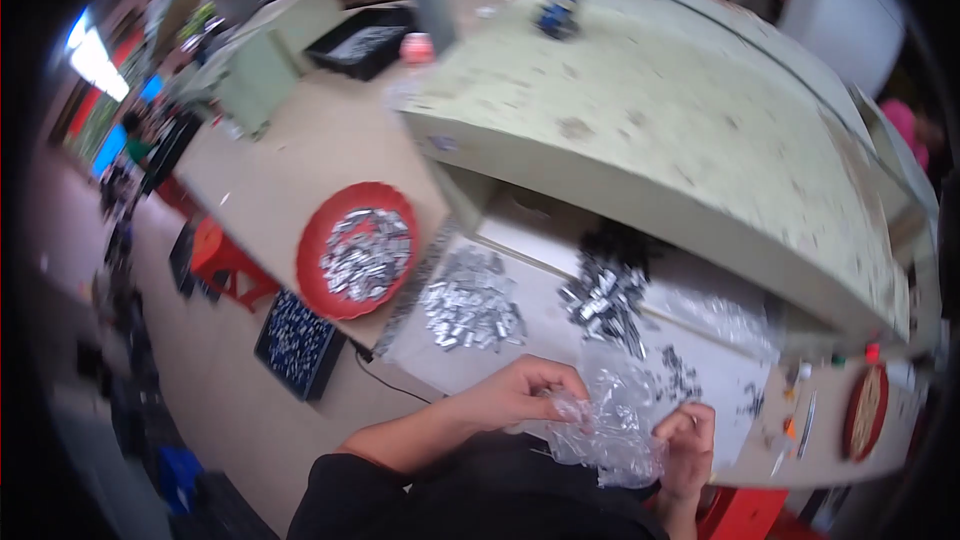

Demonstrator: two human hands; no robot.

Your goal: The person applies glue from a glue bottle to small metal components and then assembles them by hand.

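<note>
Between my hands, in front of my body, is a crumpled clear plastic bag [610, 415]. My left hand [535, 395] is closed, pinching its upper left part. My right hand [688, 445] has curled fingers at the bag's right edge and grips it there. Just beyond the bag, on a white work surface [540, 340], lies a heap of shiny silver metal pieces [470, 305]. A second heap of darker, longer metal pieces [608, 300] is to its right, partly under the shelf. Small black parts [678, 375] are scattered near my right hand.
A red bowl [305, 255] of silver pieces stands at left, above a dark bin [318, 380] on the floor. A pale green shelf unit [660, 110] overhangs the work surface. More clear plastic [715, 315] lies beneath it. At right are a pen [806, 425] and a red-rimmed basket [868, 410].
</note>
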